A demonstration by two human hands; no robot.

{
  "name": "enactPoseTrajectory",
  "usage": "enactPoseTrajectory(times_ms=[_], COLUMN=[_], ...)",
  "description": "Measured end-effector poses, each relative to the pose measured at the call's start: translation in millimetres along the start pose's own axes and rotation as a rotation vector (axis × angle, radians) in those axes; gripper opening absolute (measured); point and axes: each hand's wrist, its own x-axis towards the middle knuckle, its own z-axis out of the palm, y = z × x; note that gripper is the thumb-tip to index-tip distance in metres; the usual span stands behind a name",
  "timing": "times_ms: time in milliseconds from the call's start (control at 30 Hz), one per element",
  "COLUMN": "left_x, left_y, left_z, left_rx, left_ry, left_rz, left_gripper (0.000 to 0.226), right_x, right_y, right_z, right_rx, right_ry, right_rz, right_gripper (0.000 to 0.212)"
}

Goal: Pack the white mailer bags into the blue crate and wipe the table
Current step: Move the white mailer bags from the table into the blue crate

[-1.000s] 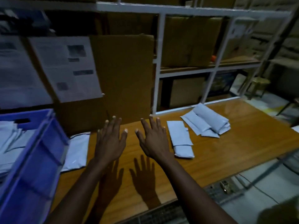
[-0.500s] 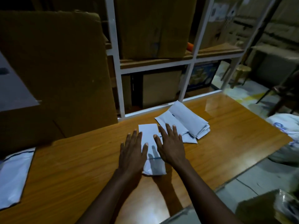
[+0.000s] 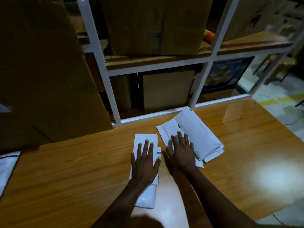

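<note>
Pressing flat with straight fingers, the left hand (image 3: pixel 144 163) pins the near mailer stack (image 3: pixel 145 138) on the worktop (image 3: pixel 79 171), likely squaring it for pickup. At its 2 o'clock the right hand (image 3: pixel 181 156), spread and gripping nothing, lies over the near edge of a larger stack (image 3: pixel 195 129), probably to gather it. One mailer (image 3: pixel 7 165) lies at 9 o'clock; the crate is out of view.

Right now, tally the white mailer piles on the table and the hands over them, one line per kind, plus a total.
White mailer piles: 3, the centre pile under the left hand, the right pile under the right hand, the left-edge bag on the table.
Hands: 2
Total: 5
</note>
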Motion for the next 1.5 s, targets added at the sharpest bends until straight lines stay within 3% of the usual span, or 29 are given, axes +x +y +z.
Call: enactPoseTrajectory(times_ms=[200, 600, 800, 1033, 1200, 1367, 1500], left_x=[18.0, 20.1, 23.5, 27.0, 22.2, 0.9, -36.7], left_y=[-8.8, -3.7, -2.5, 2.6, 1.8, -16.6, -47.4], left_z=[41.1, 39.7, 35.4, 15.6, -22.9, -87.3, -143.1], left_rx=[0.150, 0.108, 0.060, 0.137, 0.168, 0.106, 0.162], left_ry=[-0.004, 0.083, 0.094, 0.220, 0.320, 0.436, 0.558], left_rz=[-0.088, -0.072, -0.113, -0.153, -0.170, -0.245, -0.321], left_gripper=[0.073, 0.057, 0.059, 0.065, 0.070, 0.059, 0.058], right_x=[49.7, 41.6, 41.1, 27.7, 23.0, 10.8, -10.4], right_y=[30.7, 31.2, 25.1, 4.2, -30.3, -91.8, -164.6], right_z=[23.2, 55.9, 50.5, 24.8, -9.1, -44.7, -59.0], right_rx=[-0.118, -0.040, -0.037, 0.054, 0.138, 0.182, 0.248], right_ry=[-0.044, 0.037, 0.001, 0.006, 0.082, 0.134, 0.208], right_rz=[-0.150, -0.224, -0.193, -0.192, -0.230, -0.374, -0.478], right_gripper=[0.077, 0.057, 0.056, 0.061, 0.065, 0.075, 0.059])
